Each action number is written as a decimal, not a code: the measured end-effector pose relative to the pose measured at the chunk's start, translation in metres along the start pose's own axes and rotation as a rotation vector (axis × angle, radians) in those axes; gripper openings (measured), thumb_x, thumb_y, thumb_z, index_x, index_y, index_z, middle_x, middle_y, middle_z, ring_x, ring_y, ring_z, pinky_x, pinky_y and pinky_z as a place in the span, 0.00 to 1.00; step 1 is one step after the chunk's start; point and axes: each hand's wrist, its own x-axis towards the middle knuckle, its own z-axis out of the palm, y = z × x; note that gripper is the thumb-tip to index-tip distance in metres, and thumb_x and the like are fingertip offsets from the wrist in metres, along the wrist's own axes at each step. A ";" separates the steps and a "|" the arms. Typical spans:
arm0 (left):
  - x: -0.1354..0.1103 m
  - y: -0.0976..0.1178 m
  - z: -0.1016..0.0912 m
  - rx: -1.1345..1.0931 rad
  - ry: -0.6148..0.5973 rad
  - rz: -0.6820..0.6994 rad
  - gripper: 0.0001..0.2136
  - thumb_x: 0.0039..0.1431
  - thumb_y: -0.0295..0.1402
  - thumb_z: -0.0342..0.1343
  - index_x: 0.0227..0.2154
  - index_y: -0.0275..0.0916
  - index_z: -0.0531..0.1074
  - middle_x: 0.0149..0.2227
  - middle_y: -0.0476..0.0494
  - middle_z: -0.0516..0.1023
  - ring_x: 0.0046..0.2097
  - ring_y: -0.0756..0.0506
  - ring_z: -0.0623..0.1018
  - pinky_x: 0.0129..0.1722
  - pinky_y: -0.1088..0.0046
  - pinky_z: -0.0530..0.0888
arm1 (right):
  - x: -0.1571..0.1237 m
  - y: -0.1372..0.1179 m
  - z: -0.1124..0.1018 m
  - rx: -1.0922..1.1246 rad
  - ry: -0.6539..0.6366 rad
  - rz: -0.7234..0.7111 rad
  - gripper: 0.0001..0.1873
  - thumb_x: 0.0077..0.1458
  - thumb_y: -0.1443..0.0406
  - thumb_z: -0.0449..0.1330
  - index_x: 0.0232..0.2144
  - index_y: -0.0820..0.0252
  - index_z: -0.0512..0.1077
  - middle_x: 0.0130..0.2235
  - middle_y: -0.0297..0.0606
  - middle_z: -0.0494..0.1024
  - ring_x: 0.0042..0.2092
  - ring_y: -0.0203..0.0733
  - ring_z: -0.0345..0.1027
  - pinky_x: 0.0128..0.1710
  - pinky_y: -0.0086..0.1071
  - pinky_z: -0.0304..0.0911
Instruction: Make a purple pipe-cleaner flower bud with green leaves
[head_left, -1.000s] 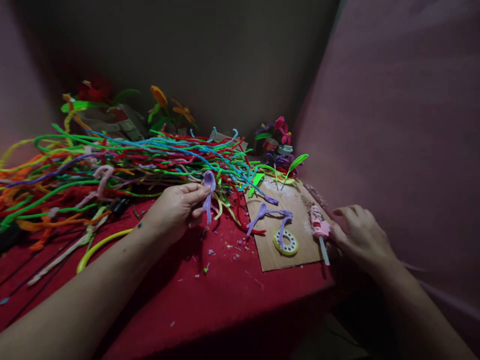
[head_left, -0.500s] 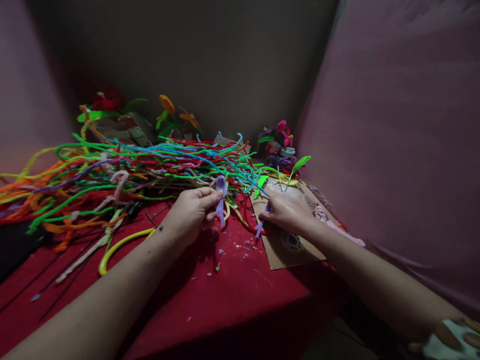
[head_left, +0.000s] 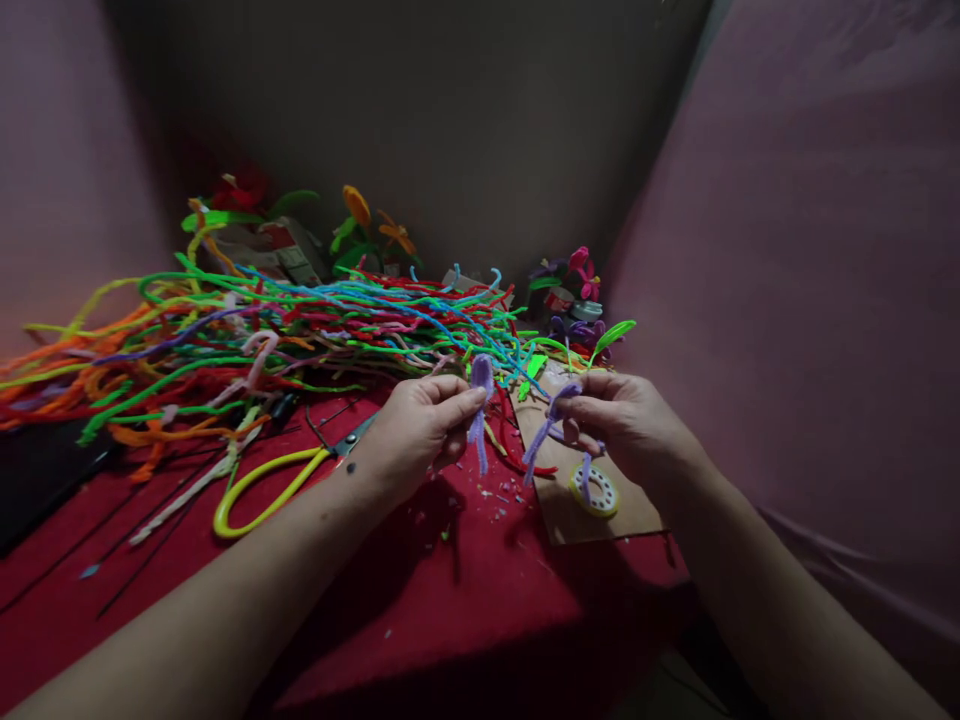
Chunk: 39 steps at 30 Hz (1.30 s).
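Between the thumb and fingers of my left hand point(head_left: 427, 428) is a purple pipe cleaner loop point(head_left: 481, 374), upright, with two tails hanging down. My right hand point(head_left: 630, 415) pinches another bent purple pipe cleaner point(head_left: 541, 440), its tails slanting down to the left. The two purple pieces are apart, held over the red cloth. Below my right hand a white and yellow ring with holes point(head_left: 595, 489) lies on a cardboard sheet point(head_left: 566, 525). Yellow-handled scissors point(head_left: 274, 490) rest left of my left hand, their blades partly hidden behind it.
A large heap of coloured pipe cleaners point(head_left: 322, 320) spreads across the back left. Pipe cleaner flowers point(head_left: 360, 215) stand behind it, with more pink flowers point(head_left: 585, 272) at the back right. Small scraps point(head_left: 506, 495) litter the red cloth point(head_left: 420, 620). A dark object point(head_left: 52, 480) lies at left.
My right hand has lifted its purple piece off the cardboard area and turned, so the bent piece shows more. My left hand keeps hold of its loop. The whole view has shifted slightly.
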 end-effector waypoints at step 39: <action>0.000 0.007 -0.002 0.315 0.112 0.094 0.11 0.50 0.34 0.54 0.16 0.35 0.64 0.13 0.56 0.58 0.16 0.58 0.57 0.16 0.81 0.54 | 0.021 0.008 0.069 0.285 0.110 -0.276 0.07 0.45 0.66 0.62 0.26 0.61 0.66 0.17 0.25 0.68 0.15 0.29 0.60 0.14 0.22 0.55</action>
